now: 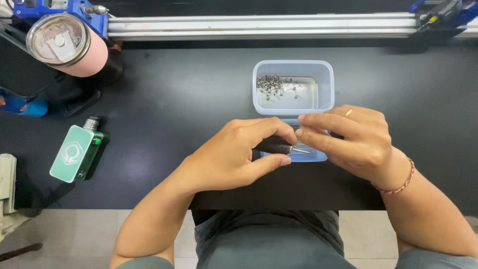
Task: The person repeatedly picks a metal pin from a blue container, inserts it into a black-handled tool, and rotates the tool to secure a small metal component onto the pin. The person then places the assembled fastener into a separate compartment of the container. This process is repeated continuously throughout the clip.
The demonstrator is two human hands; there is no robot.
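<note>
My left hand [239, 152] grips a small black tool [274, 146] with a thin metal tip that points right. My right hand [348, 139] meets it at that tip, fingers pinched close; whatever small piece it may hold is too tiny to see. Both hands hover over a small clear tray [311, 157], mostly hidden beneath them. Just behind stands a clear plastic box [294, 67] with several small metal parts heaped in its left corner.
A green rectangular device [75, 153] lies at the left on the black table [174, 99]. A pink tumbler [67, 45] with a clear lid stands at the back left. An aluminium rail [259, 26] with blue fittings runs along the far edge.
</note>
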